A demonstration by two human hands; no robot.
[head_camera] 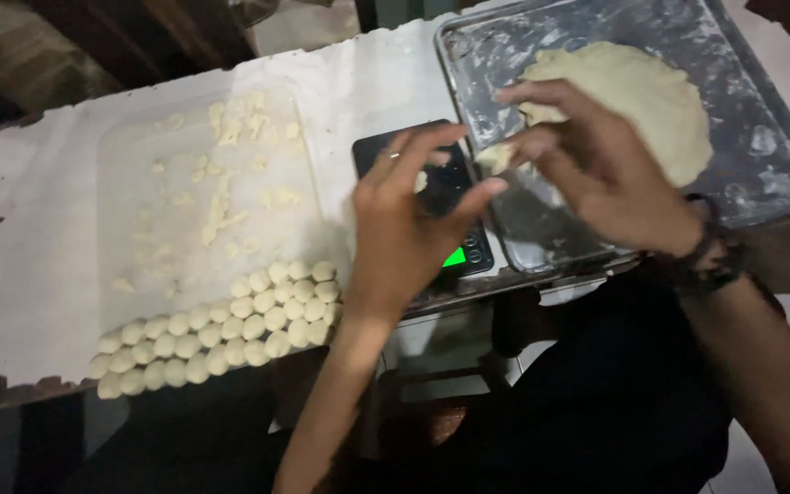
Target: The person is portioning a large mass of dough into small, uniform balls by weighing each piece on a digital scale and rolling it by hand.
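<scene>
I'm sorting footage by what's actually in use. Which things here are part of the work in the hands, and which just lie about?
In use:
right hand, pinching a small dough piece
left hand, over the scale
dough slab in the metal tray
rows of dough balls

Lying about:
dough scraps on the white sheet

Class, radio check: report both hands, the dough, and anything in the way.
Left hand over the scale, open. Right hand pinching a dough piece. Dough slab on tray. Nothing in the way.

Rows of dough balls (pixel 230 325) and the scale (pixel 450 197) crowd the board (pixel 139 183), open above.
</scene>
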